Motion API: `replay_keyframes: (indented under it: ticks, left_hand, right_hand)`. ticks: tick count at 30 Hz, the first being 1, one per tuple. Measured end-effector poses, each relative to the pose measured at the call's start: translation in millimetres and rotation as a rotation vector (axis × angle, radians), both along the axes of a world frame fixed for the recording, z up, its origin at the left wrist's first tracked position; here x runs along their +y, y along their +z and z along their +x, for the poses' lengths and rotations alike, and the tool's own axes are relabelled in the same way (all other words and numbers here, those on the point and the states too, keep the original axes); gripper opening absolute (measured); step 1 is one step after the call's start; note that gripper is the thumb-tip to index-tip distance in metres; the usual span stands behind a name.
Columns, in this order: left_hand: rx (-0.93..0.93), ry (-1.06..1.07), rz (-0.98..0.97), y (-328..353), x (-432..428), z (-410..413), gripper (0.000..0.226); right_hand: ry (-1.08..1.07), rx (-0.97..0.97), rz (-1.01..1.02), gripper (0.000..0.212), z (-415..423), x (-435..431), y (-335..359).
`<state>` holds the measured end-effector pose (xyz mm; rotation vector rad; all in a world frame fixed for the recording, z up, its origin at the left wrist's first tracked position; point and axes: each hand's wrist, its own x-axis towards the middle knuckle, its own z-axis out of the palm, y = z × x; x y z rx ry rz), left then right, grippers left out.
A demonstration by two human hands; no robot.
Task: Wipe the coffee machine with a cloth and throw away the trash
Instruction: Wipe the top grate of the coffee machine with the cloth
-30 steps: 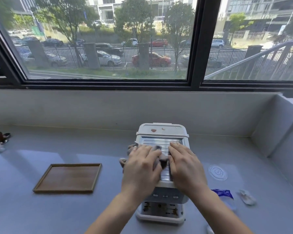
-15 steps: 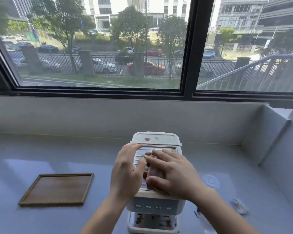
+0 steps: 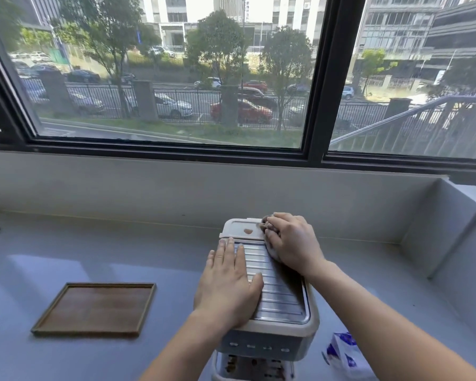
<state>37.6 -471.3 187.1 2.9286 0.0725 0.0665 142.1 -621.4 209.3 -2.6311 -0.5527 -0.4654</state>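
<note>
The wiping step is in hand — the right hand (image 3: 291,240) clenches a bunched grey cloth (image 3: 268,225) on the white box-shaped coffee machine (image 3: 270,320) standing on the grey counter (image 3: 66,257), the left hand (image 3: 227,284) lies flat and released on its ribbed top — and next the brown spot (image 3: 248,231) likely calls for a leftward pass.
</note>
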Motion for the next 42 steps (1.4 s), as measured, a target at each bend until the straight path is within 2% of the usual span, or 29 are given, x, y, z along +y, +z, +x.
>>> replay_keyframes:
  ticks: [3, 6, 9, 11, 14, 18, 20, 24, 27, 31, 36, 42]
  left_hand:
    - [-0.007, 0.000, 0.003, 0.2, 0.1, 1.1, 0.080]
    - [-0.010, -0.008, -0.008, 0.2, -0.3, 1.1, 0.079]
    - [-0.006, -0.009, 0.003, 0.4, -0.6, 0.3, 0.079]
    - [-0.013, -0.004, 0.016, -0.3, -0.8, 0.7, 0.079]
    - [-0.008, -0.013, 0.048, -0.7, -0.8, 0.9, 0.079]
    - [-0.015, -0.018, 0.050, 1.4, -1.8, -0.1, 0.077]
    - [-0.027, -0.029, 0.034, 0.4, -1.8, -1.5, 0.078]
    - [-0.145, -0.079, 0.007, -0.5, -2.3, -3.0, 0.075]
    - [-0.220, -0.164, -0.041, 3.0, -1.8, -9.0, 0.066]
    - [-0.260, -0.217, -0.099, 8.3, 1.6, -15.5, 0.063]
    - [-0.352, -0.237, -0.074, 7.5, 0.9, -14.2, 0.045]
    - [-0.369, -0.225, -0.084, 5.5, 2.0, -13.0, 0.039]
  right_hand:
    - [0.055, -0.005, -0.020, 0.025, 4.5, -1.6, -1.8]
    - [-0.021, 0.063, -0.005, 0.023, 8.4, -18.9, 2.0]
    - [-0.083, -0.048, 0.004, 0.017, -5.9, -20.2, -7.5]
    - [0.011, -0.104, -0.007, 0.017, -18.2, -13.5, -15.4]
    - [0.090, -0.027, -0.071, 0.026, -8.3, -1.0, -11.8]
    - [-0.026, 0.037, -0.046, 0.028, 10.8, 6.6, -3.1]
    - [-0.061, 0.004, -0.001, 0.025, 5.7, 2.7, -5.9]
    - [0.048, -0.121, 0.058, 0.024, -23.0, -1.0, -20.6]
    - [0.119, -0.074, 0.023, 0.026, -10.9, 0.3, -11.6]
    - [0.030, -0.022, 0.028, 0.029, -2.2, -2.1, -5.5]
    - [0.201, -0.055, 0.068, 0.028, -18.4, 0.4, -11.5]
    - [-0.001, 0.012, 0.001, 0.024, 11.3, 24.4, -3.6]
